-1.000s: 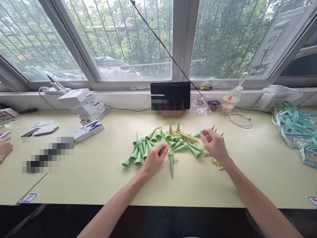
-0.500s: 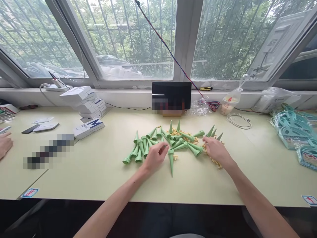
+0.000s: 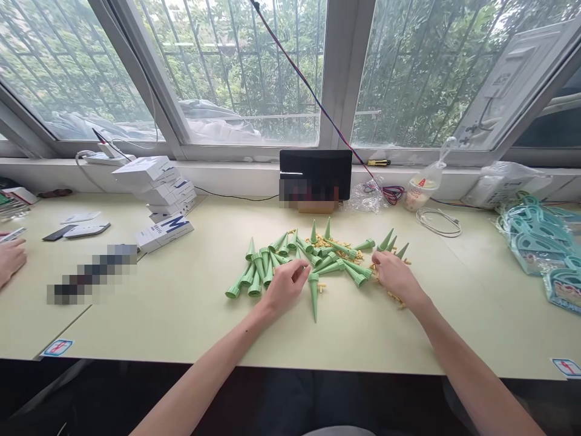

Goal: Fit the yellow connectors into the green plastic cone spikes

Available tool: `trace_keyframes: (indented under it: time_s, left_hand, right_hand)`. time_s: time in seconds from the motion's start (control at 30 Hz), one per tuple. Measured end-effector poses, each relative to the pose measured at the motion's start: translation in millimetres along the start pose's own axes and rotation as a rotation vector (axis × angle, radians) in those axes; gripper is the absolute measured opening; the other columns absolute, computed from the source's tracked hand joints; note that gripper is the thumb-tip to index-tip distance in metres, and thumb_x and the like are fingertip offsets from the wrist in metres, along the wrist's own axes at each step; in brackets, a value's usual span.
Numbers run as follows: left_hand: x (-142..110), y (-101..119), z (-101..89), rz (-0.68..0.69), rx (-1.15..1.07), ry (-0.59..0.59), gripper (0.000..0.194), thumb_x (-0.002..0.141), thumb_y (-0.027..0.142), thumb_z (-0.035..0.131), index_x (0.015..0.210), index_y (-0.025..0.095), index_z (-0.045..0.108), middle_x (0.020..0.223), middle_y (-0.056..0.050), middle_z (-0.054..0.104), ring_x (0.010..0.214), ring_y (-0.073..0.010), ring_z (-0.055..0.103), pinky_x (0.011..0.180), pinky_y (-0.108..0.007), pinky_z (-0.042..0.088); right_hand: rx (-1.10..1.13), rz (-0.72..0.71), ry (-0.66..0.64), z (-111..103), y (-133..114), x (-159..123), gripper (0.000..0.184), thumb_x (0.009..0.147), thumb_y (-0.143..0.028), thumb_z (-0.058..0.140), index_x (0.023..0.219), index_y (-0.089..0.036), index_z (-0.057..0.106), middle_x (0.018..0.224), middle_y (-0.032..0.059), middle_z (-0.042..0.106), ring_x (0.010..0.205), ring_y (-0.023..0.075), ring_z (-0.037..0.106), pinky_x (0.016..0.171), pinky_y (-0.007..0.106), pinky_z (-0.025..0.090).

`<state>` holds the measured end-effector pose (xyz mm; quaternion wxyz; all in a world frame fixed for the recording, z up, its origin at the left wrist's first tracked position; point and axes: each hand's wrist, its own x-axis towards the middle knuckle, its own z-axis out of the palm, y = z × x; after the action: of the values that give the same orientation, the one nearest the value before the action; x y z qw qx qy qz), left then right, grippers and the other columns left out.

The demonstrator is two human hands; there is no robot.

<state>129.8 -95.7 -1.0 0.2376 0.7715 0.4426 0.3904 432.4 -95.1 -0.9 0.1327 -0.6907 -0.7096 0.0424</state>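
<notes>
Green cones lie in a loose heap mid-bench, most on their sides, a few tip-up. Yellow pegs are strewn among them, chiefly toward the back. One lone cone lies in front, tip toward the wearer, a peg just beside it. A small tip-up group shows beyond the right hand.

Left hand: between heap and lone cone; fingers curled, thumb and forefinger close together; cannot tell whether they pinch anything. Right hand: at the heap's right end, beside the tip-up group, more pegs around it; fingers bent and partly hidden, grip cannot be told.

Progress, judged from layout: handling under way. Many cones and pegs lie loose. The lone cone and tip-up group sit somewhat apart; whether either counts as done is unclear. No finished lot can be identified.

Surroundings: dark screen behind the heap; white boxes left; teal packs right; a co-worker's hand at the left edge.
</notes>
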Motion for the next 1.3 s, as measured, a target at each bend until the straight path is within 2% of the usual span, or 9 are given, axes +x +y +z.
trace_keyframes:
  time_s: [0.23,0.6,0.73,0.83,0.93,1.0,1.07,1.17,1.3]
  left_hand:
    - [-0.5,-0.8,0.1,-0.014,0.014,-0.011,0.023,0.099,0.031,0.048,0.085,0.018,0.061,0.062,0.004,0.047,0.055,-0.0107,0.038,0.058,-0.025,0.032]
    - [0.1,-0.3,0.1,-0.008,0.017,-0.012,0.024,0.098,0.032,0.049,0.085,0.018,0.062,0.062,0.003,0.049,0.055,-0.0108,0.039,0.055,-0.025,0.031]
    - [0.1,-0.7,-0.3,0.0,0.014,-0.006,0.025,0.098,0.033,0.048,0.087,0.018,0.063,0.062,0.003,0.048,0.055,-0.0111,0.038,0.055,-0.025,0.032]
    - [-0.3,-0.4,-0.9,0.002,0.003,-0.006,0.024,0.098,0.033,0.048,0.087,0.018,0.063,0.062,0.004,0.049,0.055,-0.0111,0.039,0.055,-0.025,0.032]
    - [-0.7,1.0,-1.3,0.001,-0.007,0.002,0.023,0.098,0.032,0.048,0.086,0.018,0.063,0.063,0.003,0.049,0.055,-0.011,0.04,0.056,-0.025,0.032]
    - [-0.7,1.8,-1.2,0.002,-0.005,0.004,0.023,0.098,0.031,0.048,0.085,0.018,0.062,0.064,0.003,0.051,0.055,-0.0111,0.04,0.056,-0.025,0.032]
    - [-0.5,2.0,-1.0,0.007,0.0,0.002,0.025,0.099,0.032,0.048,0.084,0.018,0.062,0.065,0.003,0.052,0.056,-0.0112,0.041,0.056,-0.025,0.033]
    - [-0.3,0.9,-0.8,0.019,0.008,-0.002,0.029,0.1,0.035,0.046,0.083,0.018,0.062,0.065,0.002,0.052,0.056,-0.0113,0.041,0.057,-0.025,0.033]
    - [-1.8,-1.9,-0.8,0.04,0.009,-0.001,0.031,0.101,0.039,0.045,0.088,0.017,0.063,0.064,0.003,0.05,0.055,-0.0108,0.038,0.056,-0.024,0.033]
  right_hand:
    - [-0.004,-0.004,-0.006,-0.2,1.0,0.6,0.012,0.092,-0.01,0.054,0.087,-0.019,0.06,0.084,0.0052,0.061,0.076,0.0181,0.059,0.058,0.025,0.033]
    - [0.019,-0.021,0.006,-3.1,-1.7,-1.4,0.016,0.093,-0.011,0.05,0.08,-0.02,0.052,0.079,0.0031,0.058,0.068,0.0166,0.055,0.056,0.025,0.032]
    - [0.05,-0.03,0.06,-1.7,-1.3,-0.8,0.017,0.093,-0.013,0.049,0.078,-0.02,0.052,0.075,0.0036,0.059,0.066,0.0174,0.054,0.056,0.026,0.033]
    - [0.131,-0.051,0.192,-2.4,-5.0,-1.0,0.016,0.095,-0.017,0.047,0.08,-0.02,0.052,0.075,0.0046,0.061,0.064,0.0187,0.055,0.058,0.027,0.036]
    - [0.273,-0.114,0.417,-6.1,-18.6,-4.2,0.012,0.097,-0.023,0.047,0.089,-0.02,0.056,0.083,0.0057,0.065,0.061,0.0177,0.055,0.062,0.029,0.041]
    - [0.378,-0.182,0.501,-8.4,-33.5,-7.0,0.013,0.098,-0.026,0.048,0.093,-0.019,0.057,0.087,0.0061,0.067,0.056,0.0153,0.053,0.064,0.03,0.044]
    - [0.474,-0.26,0.482,-8.6,-51.2,-8.6,0.013,0.1,-0.028,0.049,0.096,-0.02,0.058,0.086,0.0053,0.067,0.055,0.0145,0.053,0.061,0.029,0.045]
    - [0.581,-0.378,0.386,-3.0,-76.8,-7.0,0.015,0.101,-0.03,0.048,0.097,-0.021,0.059,0.089,0.0055,0.068,0.059,0.0152,0.057,0.059,0.028,0.046]
    - [0.604,-0.546,0.337,12.9,-97.9,-3.8,0.013,0.102,-0.027,0.047,0.1,-0.02,0.059,0.091,0.006,0.069,0.062,0.0151,0.059,0.061,0.028,0.048]
